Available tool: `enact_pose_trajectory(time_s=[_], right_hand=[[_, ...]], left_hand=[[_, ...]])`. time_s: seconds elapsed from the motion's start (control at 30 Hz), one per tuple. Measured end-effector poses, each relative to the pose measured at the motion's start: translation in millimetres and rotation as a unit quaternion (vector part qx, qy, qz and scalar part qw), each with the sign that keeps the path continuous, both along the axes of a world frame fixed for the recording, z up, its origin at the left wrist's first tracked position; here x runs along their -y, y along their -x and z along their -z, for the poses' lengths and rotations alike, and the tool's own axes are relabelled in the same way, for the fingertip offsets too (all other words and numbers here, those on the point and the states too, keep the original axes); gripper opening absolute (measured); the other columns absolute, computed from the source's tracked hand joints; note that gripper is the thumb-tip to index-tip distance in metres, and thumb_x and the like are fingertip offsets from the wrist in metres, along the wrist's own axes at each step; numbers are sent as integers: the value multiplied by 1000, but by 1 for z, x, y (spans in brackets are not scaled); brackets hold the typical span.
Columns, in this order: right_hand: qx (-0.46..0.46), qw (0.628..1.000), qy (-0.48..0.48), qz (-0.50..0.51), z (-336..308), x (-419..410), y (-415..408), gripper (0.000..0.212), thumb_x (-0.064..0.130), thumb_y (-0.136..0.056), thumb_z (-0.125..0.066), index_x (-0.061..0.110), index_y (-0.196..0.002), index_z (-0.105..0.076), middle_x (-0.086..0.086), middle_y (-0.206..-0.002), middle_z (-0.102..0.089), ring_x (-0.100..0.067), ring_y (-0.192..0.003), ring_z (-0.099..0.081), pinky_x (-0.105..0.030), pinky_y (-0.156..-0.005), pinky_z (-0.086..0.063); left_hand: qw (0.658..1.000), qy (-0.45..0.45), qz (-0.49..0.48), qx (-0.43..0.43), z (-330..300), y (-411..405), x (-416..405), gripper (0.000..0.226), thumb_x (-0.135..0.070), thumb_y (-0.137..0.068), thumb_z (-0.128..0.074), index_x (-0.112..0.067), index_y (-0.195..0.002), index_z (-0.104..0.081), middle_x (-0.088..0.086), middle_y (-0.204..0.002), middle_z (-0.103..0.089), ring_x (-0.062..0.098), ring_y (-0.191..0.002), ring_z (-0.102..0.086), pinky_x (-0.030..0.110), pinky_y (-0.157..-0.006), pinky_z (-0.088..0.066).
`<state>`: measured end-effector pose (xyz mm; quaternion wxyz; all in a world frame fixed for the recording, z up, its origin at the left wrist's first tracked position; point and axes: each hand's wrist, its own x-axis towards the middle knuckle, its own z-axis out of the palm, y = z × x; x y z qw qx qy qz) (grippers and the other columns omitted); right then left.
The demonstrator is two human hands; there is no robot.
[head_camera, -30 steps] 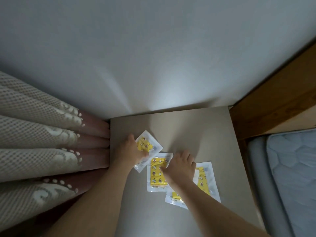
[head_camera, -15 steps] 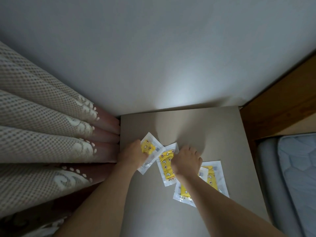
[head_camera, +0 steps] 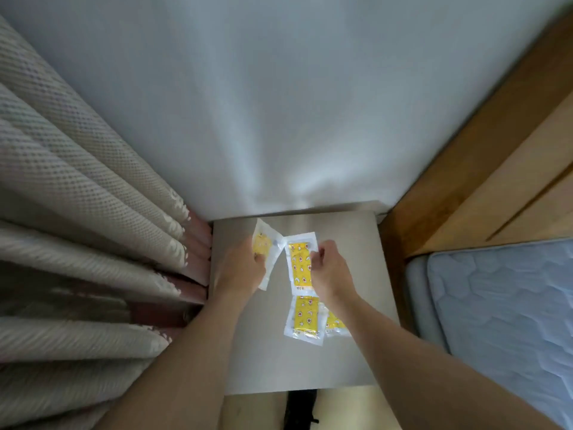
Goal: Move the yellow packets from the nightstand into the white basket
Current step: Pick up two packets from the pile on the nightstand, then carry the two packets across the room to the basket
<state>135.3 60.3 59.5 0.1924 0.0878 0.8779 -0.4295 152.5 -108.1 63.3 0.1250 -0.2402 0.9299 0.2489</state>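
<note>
head view: left hand [head_camera: 240, 268] grips one yellow packet [head_camera: 263, 245], right hand [head_camera: 330, 271] pinches another packet [head_camera: 299, 262] (edge-held)

Dim, soft indoor light, with a pale bright patch on the plain white wall [head_camera: 297, 119] just above the far edge of the grey nightstand top [head_camera: 347, 243]. Motion blur smears the whole picture, and wide-angle distortion bends the textured beige curtain [head_camera: 77, 181] at left.

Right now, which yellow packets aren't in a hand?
The two packets nearest the person: one fully visible, one partly under the right forearm. The other two are held up.
</note>
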Motion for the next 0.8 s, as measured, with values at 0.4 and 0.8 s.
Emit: enact_pose_trajectory(time_s=[0.4, 0.8], right_hand=[[-91, 886, 214, 400, -220, -168, -59, 16, 28, -102, -44, 18, -102, -57, -2, -95, -67, -19, -83, -67, -37, -70, -59], [-201, 692, 279, 635, -333, -372, -214, 15, 21, -102, -44, 15, -102, -58, -4, -91, -67, -18, -73, -64, -37, -64, -57]], left_hand=[[954, -247, 45, -165, -207, -31, -164, 12, -22, -93, -54, -14, -100, -57, -1, -90, -63, 21, -81, -59, 28, -58, -43], [865, -355, 330, -129, -318, -75, -409, 18, -24, -97, -49, -19, -113, -56, -7, -102, -66, 10, -87, -64, 27, -67, -52]])
